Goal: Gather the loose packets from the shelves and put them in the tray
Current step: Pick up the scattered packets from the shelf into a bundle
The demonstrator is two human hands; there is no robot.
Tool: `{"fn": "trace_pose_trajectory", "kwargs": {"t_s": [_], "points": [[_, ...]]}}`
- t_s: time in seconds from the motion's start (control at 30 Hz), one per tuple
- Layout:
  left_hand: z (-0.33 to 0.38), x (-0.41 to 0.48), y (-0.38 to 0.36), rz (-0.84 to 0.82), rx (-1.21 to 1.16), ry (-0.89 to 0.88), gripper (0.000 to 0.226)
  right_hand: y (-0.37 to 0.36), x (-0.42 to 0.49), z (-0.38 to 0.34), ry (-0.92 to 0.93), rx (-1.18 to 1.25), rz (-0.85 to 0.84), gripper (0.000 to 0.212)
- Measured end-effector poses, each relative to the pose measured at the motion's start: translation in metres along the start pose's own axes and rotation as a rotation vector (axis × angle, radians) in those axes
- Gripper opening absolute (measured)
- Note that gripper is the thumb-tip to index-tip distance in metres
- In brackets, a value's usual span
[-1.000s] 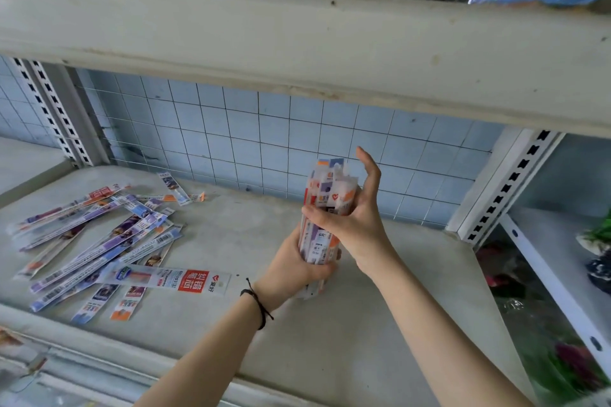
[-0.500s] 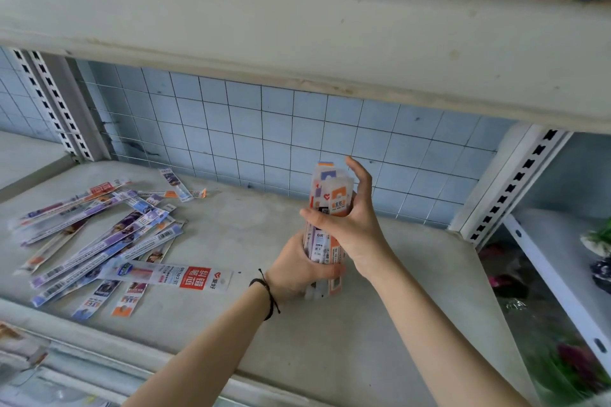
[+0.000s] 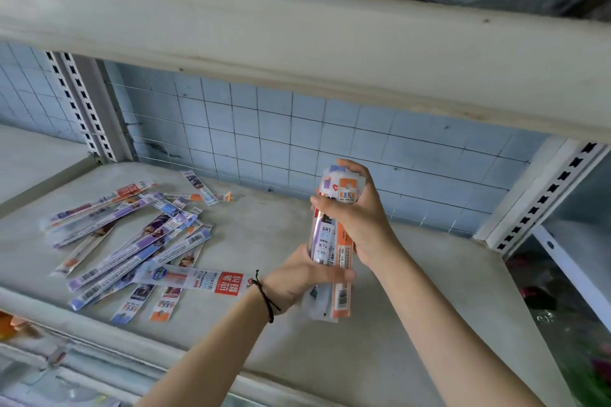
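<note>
Currently one upright bundle of packets [image 3: 325, 238] held over the shelf [image 3: 413, 324] in both hands, left hand [image 3: 297, 277] grip curled round its lower end, right hand [image 3: 360, 218] grip wrapped near the top, loose packets [image 3: 139, 241] scattered flat on the shelf, well to the left.

A second ago one finger of the right hand [image 3: 358, 218] stood straight up beside the bunch of packets [image 3: 330, 241]. Now its fingers [image 3: 353, 168] all bend over the top of the bunch. The left hand [image 3: 304, 277] grips a bit higher up, so more of the bunch sticks out under it than before.
</note>
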State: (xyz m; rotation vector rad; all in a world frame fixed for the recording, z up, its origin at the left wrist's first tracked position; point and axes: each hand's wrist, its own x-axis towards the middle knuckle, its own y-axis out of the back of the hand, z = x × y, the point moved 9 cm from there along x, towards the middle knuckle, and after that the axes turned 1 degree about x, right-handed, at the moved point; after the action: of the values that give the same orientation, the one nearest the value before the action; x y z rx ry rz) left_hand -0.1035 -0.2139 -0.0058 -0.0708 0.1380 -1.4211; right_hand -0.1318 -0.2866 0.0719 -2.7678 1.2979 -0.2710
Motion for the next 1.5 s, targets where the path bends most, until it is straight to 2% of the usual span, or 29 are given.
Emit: {"fn": "trace_pose_trajectory", "kwargs": {"t_s": [0.23,0.43,0.53,0.6,0.7,0.77,0.87,0.93,1.07,1.17,1.37,1.5], "points": [[0.022,-0.03,0.081,0.138,0.048,-0.043,0.028,-0.081,0.012,0.002,-0.014,0.022,0.012,0.062],[0.052,-0.068,0.16,0.056,0.025,-0.057,0.029,-0.173,0.026,0.009,0.006,0.105,-0.03,0.067],[0.056,-0.086,0.212,0.134,0.05,-0.043,0.034,-0.21,0.027,0.018,-0.02,0.055,-0.04,0.072],[0.055,-0.098,0.253,0.185,0.009,-0.014,0.033,-0.225,0.027,0.03,-0.053,0.003,0.013,0.07],[0.052,-0.112,0.299,0.289,-0.102,0.03,0.022,-0.218,0.021,0.05,-0.122,-0.19,0.115,0.037],[0.052,-0.121,0.322,0.295,-0.15,0.039,0.028,-0.209,0.015,0.067,-0.163,-0.397,0.159,0.025],[0.048,-0.133,0.335,0.233,-0.169,0.05,0.044,-0.201,0.002,0.08,-0.172,-0.704,0.166,0.027],[0.042,-0.138,0.336,0.221,-0.195,0.071,0.049,-0.2,-0.007,0.09,-0.208,-0.854,0.085,0.034],[0.032,-0.139,0.332,0.257,-0.212,0.091,0.041,-0.189,-0.022,0.107,-0.231,-1.01,-0.122,0.044],[0.025,-0.141,0.323,0.263,-0.187,0.102,0.033,-0.17,-0.033,0.111,-0.256,-1.152,-0.198,0.05],[0.014,-0.14,0.307,0.266,-0.166,0.148,0.035,-0.131,-0.048,0.102,-0.266,-1.274,-0.153,0.056],[0.012,-0.138,0.293,0.28,-0.114,0.147,0.039,-0.107,-0.055,0.099,-0.265,-1.262,-0.111,0.033]]}}
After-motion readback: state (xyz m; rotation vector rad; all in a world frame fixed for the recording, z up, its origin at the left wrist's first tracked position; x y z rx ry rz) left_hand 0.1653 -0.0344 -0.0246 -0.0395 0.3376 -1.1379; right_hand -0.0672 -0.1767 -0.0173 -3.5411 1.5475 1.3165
